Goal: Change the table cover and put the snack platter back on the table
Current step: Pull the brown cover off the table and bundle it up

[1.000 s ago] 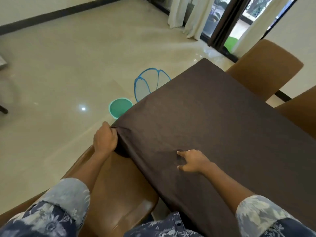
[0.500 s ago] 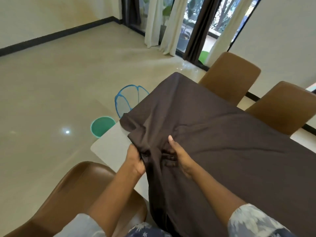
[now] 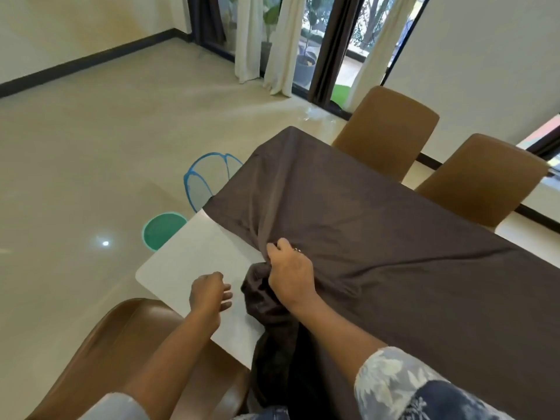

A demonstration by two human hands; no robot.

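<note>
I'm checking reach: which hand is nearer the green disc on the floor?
Left. The left hand is over the bare tabletop, on the side toward the green disc. The right hand grips the cloth, farther from it.

A home dining room: long table point(image 3: 197, 262), brown padded chairs point(image 3: 385, 131), glossy tiled floor point(image 3: 91, 147), curtained glass doors point(image 3: 363, 25).

Matt brown cloth cover point(image 3: 378, 237), smooth table point(image 3: 194, 259)
</note>
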